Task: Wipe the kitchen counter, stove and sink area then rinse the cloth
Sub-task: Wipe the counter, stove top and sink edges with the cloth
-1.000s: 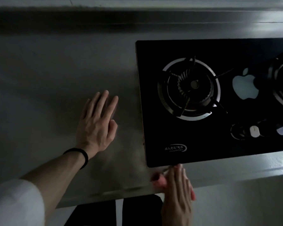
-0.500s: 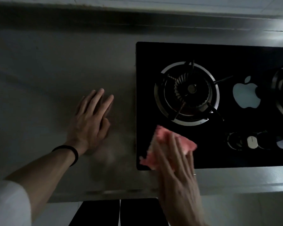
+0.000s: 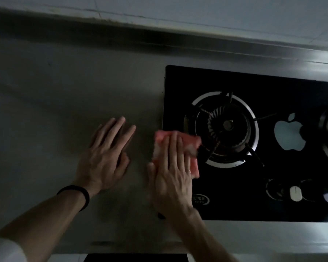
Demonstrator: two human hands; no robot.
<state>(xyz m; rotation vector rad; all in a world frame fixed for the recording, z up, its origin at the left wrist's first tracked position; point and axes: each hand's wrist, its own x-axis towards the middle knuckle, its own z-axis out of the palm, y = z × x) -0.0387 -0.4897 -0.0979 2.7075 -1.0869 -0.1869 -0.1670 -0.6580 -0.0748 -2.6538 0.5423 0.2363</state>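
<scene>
Head view: my right hand, fingers straight, presses the pink cloth (blurred) across the left edge of the stove; left hand flat on the counter.

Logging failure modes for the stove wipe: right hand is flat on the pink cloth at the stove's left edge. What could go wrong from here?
1. The cloth already reaches the left burner, so a corner could snag on a pan-support prong.
2. The right hand only presses with straight fingers. The cloth may bunch at the edge of the stove.
3. A sweep further right could nudge the white knob.
</scene>
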